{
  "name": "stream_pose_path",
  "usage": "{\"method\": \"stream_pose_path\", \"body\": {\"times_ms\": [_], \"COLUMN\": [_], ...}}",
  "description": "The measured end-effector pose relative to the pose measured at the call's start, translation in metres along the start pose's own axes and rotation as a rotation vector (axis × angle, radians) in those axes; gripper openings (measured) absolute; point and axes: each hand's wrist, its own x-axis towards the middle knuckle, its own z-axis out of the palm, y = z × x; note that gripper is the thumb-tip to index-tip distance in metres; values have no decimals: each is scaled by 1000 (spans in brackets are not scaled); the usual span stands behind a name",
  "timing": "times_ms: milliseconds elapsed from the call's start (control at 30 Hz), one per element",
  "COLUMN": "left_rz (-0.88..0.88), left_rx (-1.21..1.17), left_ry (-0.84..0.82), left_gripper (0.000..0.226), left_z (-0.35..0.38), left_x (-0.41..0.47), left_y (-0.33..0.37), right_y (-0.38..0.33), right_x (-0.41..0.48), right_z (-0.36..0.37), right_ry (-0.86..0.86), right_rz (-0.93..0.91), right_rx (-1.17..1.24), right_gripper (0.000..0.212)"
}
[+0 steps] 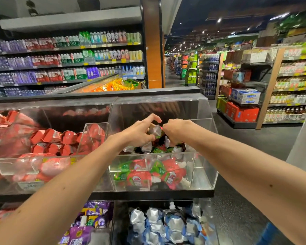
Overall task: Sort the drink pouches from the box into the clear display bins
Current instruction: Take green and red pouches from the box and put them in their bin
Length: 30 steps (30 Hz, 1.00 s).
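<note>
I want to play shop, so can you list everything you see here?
Green-red pouches: many, green and red, right top bin.
Held pouch: one, silver, between the hands.
Red pouches: many, red, left top bin.
Purple pouches: several, purple, lower left bin.
Blue pouches: several, blue and silver, lower right bin.
Bins: at least four, clear, on the stand.
Bottles: many, mixed colours, back shelves.
Cartons: several, red, low right shelf.
Left hand: one, grips held pouch.
Right hand: one, over right top bin, fingers hidden.
</note>
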Motion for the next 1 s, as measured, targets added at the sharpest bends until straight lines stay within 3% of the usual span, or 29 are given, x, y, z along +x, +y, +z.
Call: {"method": "stream_pose_path", "body": {"times_ms": [133,333,400,533,633,733,800,867,1000], "left_rz": [-35,-123,-160,-210,-182,-68,70,197,301], "left_rx": [293,300,206,-16,-104,-169,-221,-260,-473], "left_ry": [-79,-82,3,378,517,590,551,420,65], "left_gripper": [45,51,45,23,12,11,15,15,12], "left_z": [11,17,12,3,0,10,36,82,202], "left_x": [14,16,6,-31,-66,-99,-114,-119,-109], "left_y": [-3,7,9,12,30,64,98,131,198], "right_y": [4,5,7,11,16,22,22,21,30], "right_x": [-3,-8,-8,-24,-60,-125,-181,-240,-355], "right_z": [-2,1,2,-5,-3,18,48,94,202], "right_ry": [10,45,71,289,416,669,859,943,802], "right_rz": [13,-88,-106,-109,-85,-73,-12,152,582], "right_rx": [76,14,15,120,269,446,590,682,767], "right_gripper": [44,42,41,23,34,29,19,14,15]}}
